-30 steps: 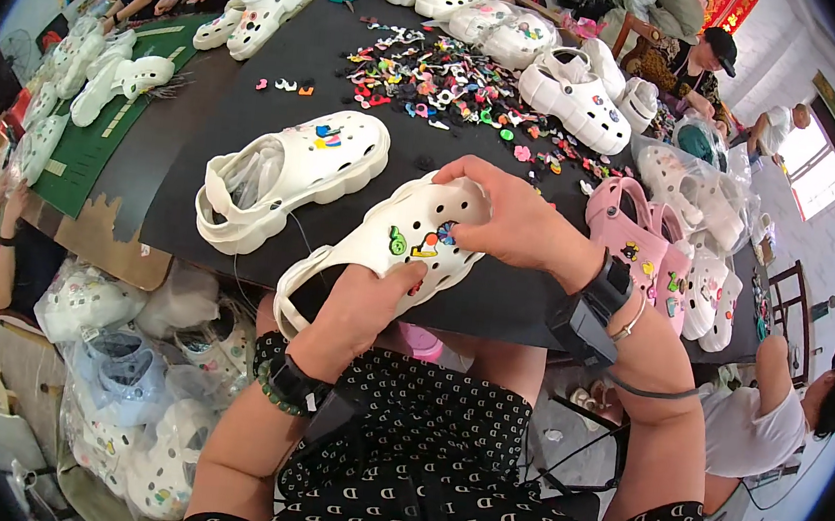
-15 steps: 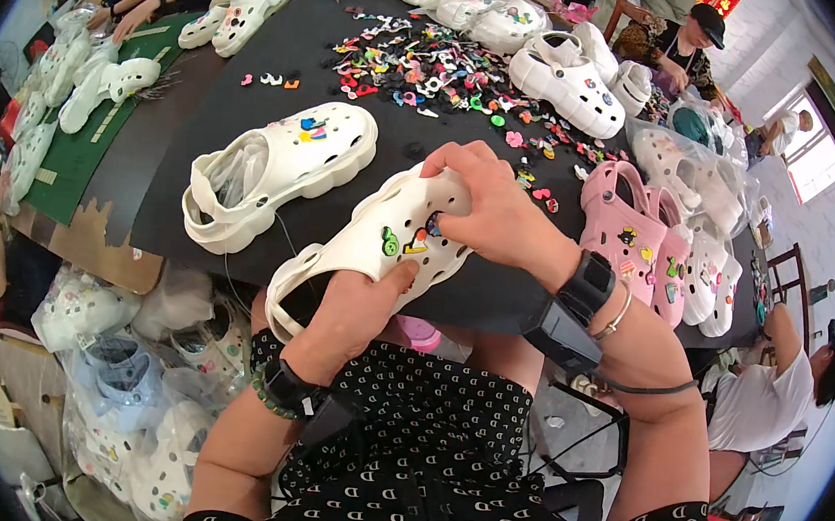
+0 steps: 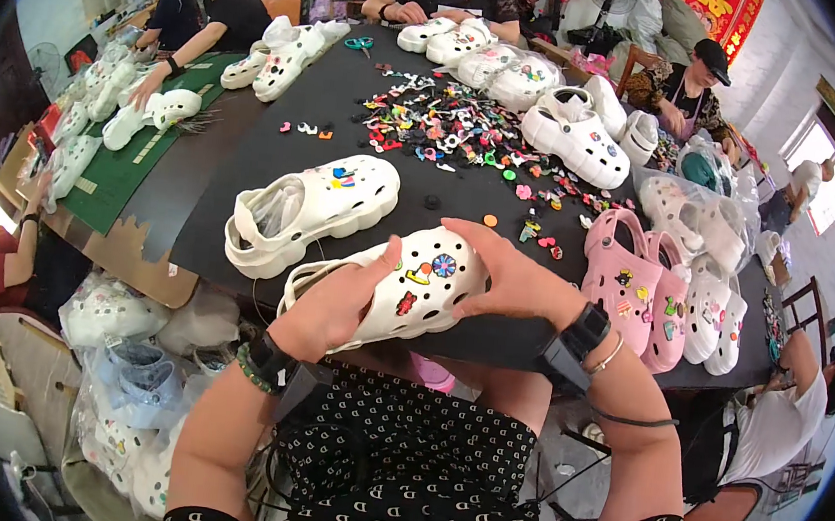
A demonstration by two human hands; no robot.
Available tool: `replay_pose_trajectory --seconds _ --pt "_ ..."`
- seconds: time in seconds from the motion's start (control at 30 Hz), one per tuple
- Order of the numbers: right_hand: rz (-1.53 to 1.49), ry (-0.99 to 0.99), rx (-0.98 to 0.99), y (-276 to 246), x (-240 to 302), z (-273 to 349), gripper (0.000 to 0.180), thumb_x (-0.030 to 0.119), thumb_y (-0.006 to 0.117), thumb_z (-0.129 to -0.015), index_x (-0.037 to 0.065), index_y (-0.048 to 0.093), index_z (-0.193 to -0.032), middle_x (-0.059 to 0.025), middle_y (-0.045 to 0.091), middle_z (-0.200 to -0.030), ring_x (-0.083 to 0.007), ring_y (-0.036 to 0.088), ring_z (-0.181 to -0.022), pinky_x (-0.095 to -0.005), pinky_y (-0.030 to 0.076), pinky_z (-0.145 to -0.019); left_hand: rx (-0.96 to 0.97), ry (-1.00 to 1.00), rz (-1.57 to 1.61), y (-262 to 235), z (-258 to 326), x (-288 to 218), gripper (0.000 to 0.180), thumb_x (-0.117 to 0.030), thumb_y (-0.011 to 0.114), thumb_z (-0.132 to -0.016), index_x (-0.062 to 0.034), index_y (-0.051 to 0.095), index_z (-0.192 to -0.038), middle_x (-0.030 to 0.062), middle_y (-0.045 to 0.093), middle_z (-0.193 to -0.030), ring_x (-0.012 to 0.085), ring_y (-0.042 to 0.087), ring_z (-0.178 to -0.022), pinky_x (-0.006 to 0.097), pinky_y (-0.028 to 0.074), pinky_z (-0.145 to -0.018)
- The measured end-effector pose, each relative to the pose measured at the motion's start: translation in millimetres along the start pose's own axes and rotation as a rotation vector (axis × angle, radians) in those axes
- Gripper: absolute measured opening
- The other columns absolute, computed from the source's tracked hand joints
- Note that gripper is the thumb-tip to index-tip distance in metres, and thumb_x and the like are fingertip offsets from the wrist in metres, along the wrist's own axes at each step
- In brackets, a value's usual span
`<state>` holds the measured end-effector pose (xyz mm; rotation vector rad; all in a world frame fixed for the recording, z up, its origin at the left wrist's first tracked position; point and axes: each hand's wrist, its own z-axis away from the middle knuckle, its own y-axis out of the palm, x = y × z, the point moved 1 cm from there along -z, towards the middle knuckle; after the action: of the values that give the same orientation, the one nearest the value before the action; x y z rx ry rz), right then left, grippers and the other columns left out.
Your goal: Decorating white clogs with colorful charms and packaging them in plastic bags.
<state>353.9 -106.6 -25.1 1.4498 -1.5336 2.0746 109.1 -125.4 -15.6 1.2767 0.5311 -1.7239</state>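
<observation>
L hand (image 3: 328,302) + R hand (image 3: 511,280) both gripping white clog (image 3: 404,294), charms on top; 2nd clog (image 3: 307,212) holds plastic stuffing.

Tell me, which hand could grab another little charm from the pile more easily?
Probably the right hand. It rests over the toe of the white clog, nearest the colourful charm pile. The left hand grips the clog's heel side, steadying it, farther from the pile.

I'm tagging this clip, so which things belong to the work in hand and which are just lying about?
In use:
- white clog, held at the table edge
- left hand, gripping its heel end
- right hand, over its toe
- charms on it

Lying about:
- second white clog
- loose charm pile
- pink clogs
- scissors
</observation>
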Motion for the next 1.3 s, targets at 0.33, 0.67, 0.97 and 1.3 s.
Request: replay_pose_trajectory --seconds 0.33,0.67,0.97,1.3 --pt "0.041 0.031 -0.201 17 -24 -5 0.101 0.017 0.089 -0.057 0.009 0.038 -0.144 -0.0193 0.052 -0.128 -0.0375 0.047 -0.123 -0.0419 0.04 -0.105 -0.193 0.053 -0.31 -41 15 -25 0.048 -0.04 0.042 -0.104 0.0025 0.061 -0.115 0.0108 0.067 -0.106 0.0159 0.065 -0.091 0.028 0.051 -0.082" --pt "0.099 0.038 -0.319 66 -2 -40 0.099 0.026 0.089 -0.063 0.008 0.037 -0.145 -0.0181 0.05 -0.132 -0.0352 0.045 -0.126 -0.0439 0.038 -0.107 -0.927 0.194 -0.78 -119 -31 -28 0.05 -0.04 0.062 -0.093 0.0087 0.063 -0.104 0.0145 0.066 -0.094 0.0174 0.06 -0.086 0.031 0.048 -0.077" --pt "0.109 -0.028 -0.261 67 -12 -43 0.103 0.026 0.087 -0.065 0.005 0.029 -0.148 -0.0231 0.041 -0.139 -0.0428 0.039 -0.13 -0.0467 0.033 -0.11 -0.885 0.223 -1.115 -126 -70 -37 0.062 -0.052 0.072 -0.08 0.0064 0.059 -0.065 0.0118 0.055 -0.059 0.0188 0.052 -0.056 0.04 0.043 -0.055" --pt "0.29 0.139 -0.407 -43 -66 -8 0.027 0.019 0.075 -0.078 0.002 0.067 -0.096 -0.0152 0.069 -0.087 -0.0279 0.068 -0.079 -0.0371 0.053 -0.072 -0.889 0.456 -0.801 -126 -55 3 0.041 -0.025 0.078 -0.077 0.0038 0.051 -0.068 0.0054 0.045 -0.06 0.0146 0.04 -0.056 0.034 0.034 -0.053"
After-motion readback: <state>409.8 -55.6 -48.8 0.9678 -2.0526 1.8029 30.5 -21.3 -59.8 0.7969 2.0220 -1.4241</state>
